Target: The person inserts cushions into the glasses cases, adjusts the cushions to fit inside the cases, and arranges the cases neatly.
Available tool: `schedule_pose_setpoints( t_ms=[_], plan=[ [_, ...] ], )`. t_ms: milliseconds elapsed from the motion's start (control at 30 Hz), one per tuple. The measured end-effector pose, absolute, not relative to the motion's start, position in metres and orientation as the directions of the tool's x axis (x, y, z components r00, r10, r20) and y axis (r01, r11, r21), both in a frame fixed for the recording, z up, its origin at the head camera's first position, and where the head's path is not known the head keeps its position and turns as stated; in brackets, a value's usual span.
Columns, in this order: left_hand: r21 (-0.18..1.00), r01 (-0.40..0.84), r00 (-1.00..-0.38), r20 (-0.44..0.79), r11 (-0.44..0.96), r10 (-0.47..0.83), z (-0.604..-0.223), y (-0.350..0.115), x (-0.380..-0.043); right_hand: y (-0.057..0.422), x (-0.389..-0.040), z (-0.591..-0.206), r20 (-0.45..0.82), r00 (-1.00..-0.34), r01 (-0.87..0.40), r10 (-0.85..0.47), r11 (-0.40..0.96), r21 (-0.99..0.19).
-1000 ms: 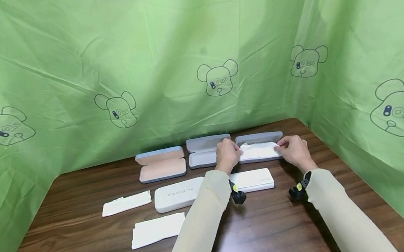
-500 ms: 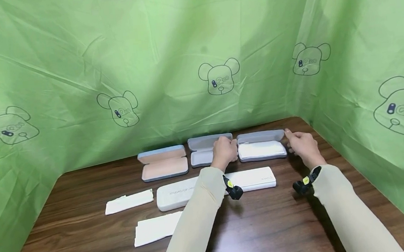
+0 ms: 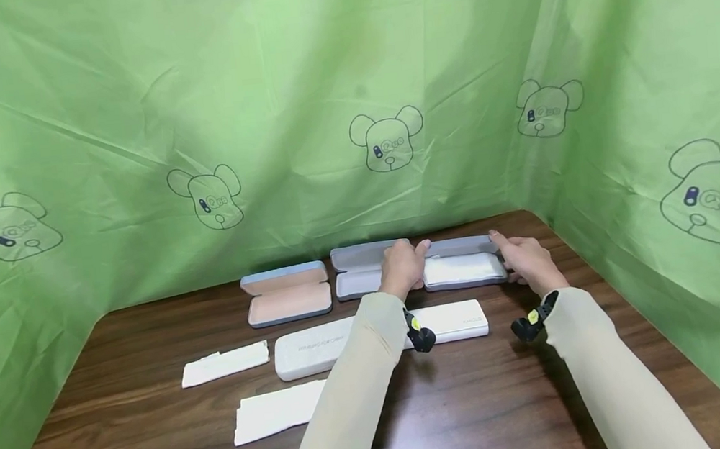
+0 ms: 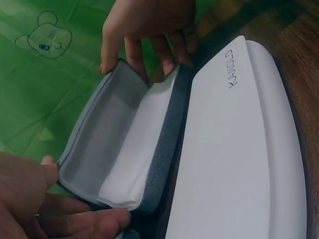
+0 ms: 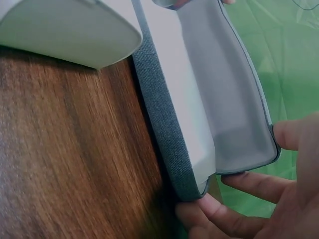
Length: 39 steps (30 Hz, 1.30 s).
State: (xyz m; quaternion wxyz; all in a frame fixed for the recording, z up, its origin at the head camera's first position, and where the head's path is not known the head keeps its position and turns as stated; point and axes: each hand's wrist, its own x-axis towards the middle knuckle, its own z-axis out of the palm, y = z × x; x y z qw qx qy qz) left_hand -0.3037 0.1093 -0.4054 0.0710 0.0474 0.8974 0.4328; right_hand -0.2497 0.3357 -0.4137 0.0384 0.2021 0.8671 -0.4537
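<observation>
A grey glasses case [image 3: 464,281] lies open at the back right of the table, with a folded white cloth [image 3: 462,269] inside it. My left hand [image 3: 405,267] holds the left end of its lid [image 3: 462,246], thumb on the lid's edge and fingers by the base. My right hand [image 3: 526,260] holds the right end the same way. The left wrist view shows the lid [image 4: 99,134] tipped partway over the cloth [image 4: 134,154], my left hand [image 4: 30,194] at the near corner. The right wrist view shows my right hand [image 5: 279,199] around the case's end [image 5: 159,124].
A second open grey case [image 3: 358,271] and a pink-lined open case [image 3: 287,294] lie to the left. Two closed white cases [image 3: 309,346] [image 3: 457,320] lie in front. Two white cloths [image 3: 225,362] [image 3: 274,411] lie on the brown table [image 3: 481,401]. Green curtain [image 3: 320,76] surrounds it.
Both hands left the cloth, now flat in the case, and moved to the ends of the lid. The lid has tipped forward over the cloth.
</observation>
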Motion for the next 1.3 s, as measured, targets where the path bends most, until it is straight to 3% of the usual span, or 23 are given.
schedule_pose_setpoints(
  t_ms=[167, 400, 633, 767, 867, 1067, 1300],
  plan=[
    [0.817, -0.004, -0.979, -0.122, 0.576, 0.165, -0.402, 0.107, -0.303, 0.336, -0.248, -0.413, -0.27, -0.917, 0.383, 0.293, 0.462, -0.8],
    [0.87, -0.092, -0.947, -0.227, 0.485, 0.227, -0.399, 0.101, -0.302, 0.338, -0.245, -0.413, -0.318, -0.912, 0.385, 0.26, 0.27, -0.883],
    [0.845, -0.04, -0.933, -0.222, 0.533, 0.282, -0.398, 0.097, -0.296, 0.337, -0.242, -0.416, -0.303, -0.91, 0.371, 0.282, 0.232, -0.899],
    [0.794, 0.064, -0.934, -0.165, 0.604, 0.316, -0.4, 0.095, -0.288, 0.337, -0.238, -0.421, -0.259, -0.911, 0.362, 0.319, 0.324, -0.874],
    [0.784, 0.076, -0.934, -0.16, 0.616, 0.319, -0.4, 0.095, -0.283, 0.336, -0.235, -0.425, -0.235, -0.91, 0.366, 0.343, 0.394, -0.843],
    [0.788, 0.088, -0.938, -0.141, 0.61, 0.318, -0.398, 0.087, -0.281, 0.337, -0.229, -0.423, -0.207, -0.917, 0.339, 0.342, 0.391, -0.855],
    [0.797, 0.18, -0.918, -0.075, 0.577, 0.39, -0.386, 0.064, -0.272, 0.333, -0.214, -0.406, -0.001, -0.916, 0.239, 0.402, 0.542, -0.805]
  ],
)
